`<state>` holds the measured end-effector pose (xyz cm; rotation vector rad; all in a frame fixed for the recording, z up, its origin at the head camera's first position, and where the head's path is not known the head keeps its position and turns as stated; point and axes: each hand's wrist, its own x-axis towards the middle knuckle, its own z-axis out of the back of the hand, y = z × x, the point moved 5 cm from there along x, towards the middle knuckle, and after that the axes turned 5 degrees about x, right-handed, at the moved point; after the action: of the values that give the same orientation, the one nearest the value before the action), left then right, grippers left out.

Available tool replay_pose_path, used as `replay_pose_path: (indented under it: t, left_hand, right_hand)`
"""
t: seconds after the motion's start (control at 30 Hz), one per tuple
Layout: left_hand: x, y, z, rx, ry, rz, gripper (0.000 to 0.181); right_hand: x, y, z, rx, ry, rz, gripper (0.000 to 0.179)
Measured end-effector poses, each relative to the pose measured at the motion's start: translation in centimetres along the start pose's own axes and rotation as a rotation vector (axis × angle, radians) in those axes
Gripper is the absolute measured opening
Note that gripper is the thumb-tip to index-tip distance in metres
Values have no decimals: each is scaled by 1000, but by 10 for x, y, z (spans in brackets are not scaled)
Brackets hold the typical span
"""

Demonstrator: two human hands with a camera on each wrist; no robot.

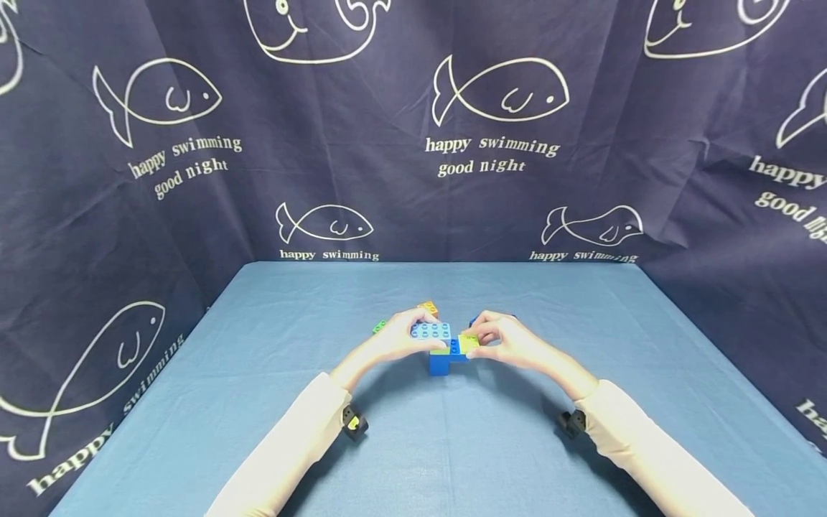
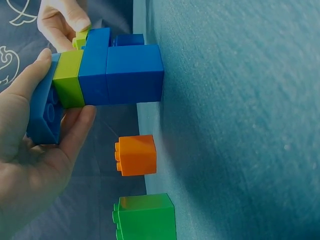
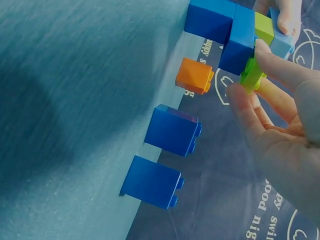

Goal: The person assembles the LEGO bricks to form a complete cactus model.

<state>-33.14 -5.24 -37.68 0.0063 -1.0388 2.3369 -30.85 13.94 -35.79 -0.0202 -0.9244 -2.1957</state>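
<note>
A stack of toy building blocks stands on the table, with a blue block [image 1: 439, 365] at the bottom and another blue block [image 2: 95, 70] lying across it, its end overhanging to the right. On top sits a lime block [image 2: 68, 79], capped by a light-blue block [image 1: 431, 331] with several studs. My left hand [image 1: 403, 334] grips the light-blue block from the left, one fingertip near the lime one beneath. On the overhanging side, my right hand [image 1: 513, 346] pinches a second lime block [image 3: 251, 76] against the blue block. Whether that lime block is fully seated I cannot tell.
Behind the left hand stand an orange block [image 1: 428, 309] and a green block [image 2: 146, 217]. Two loose blue blocks, a nearer one [image 3: 152, 182] and a farther one [image 3: 172, 131], stand beyond the right hand. A dark fish-print cloth [image 1: 413, 215] rises behind the blue table [image 1: 310, 301].
</note>
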Motion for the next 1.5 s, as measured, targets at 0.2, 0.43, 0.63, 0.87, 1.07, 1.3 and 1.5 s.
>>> replay_pose_path:
  t: [0.2,0.43,0.63,0.87,1.07,1.3,1.5]
  left_hand:
    - [-1,0,0,1,-1,-6,36]
    - [-1,-1,1,4,10,4,36]
    - [-2,0,0,6,8,-1,36]
    - [-2,1,0,-12,2,2,35]
    - [-1,1,1,-20,11,11,34]
    - [-1,0,1,-3,7,6,34]
    - [-1,-1,1,14,-8,-19,35]
  right_hand:
    - [0,0,-1,2,8,3,33]
    - [1,-3,-2,52,3,-25,34]
    - [0,-4,-4,62,4,-18,34]
    - [0,-5,-4,38,-22,55,33]
    - [-1,-4,-2,8,-66,77,30]
    - [0,-6,-3,15,-33,3,31]
    - [-1,-6,0,8,-5,-5,34]
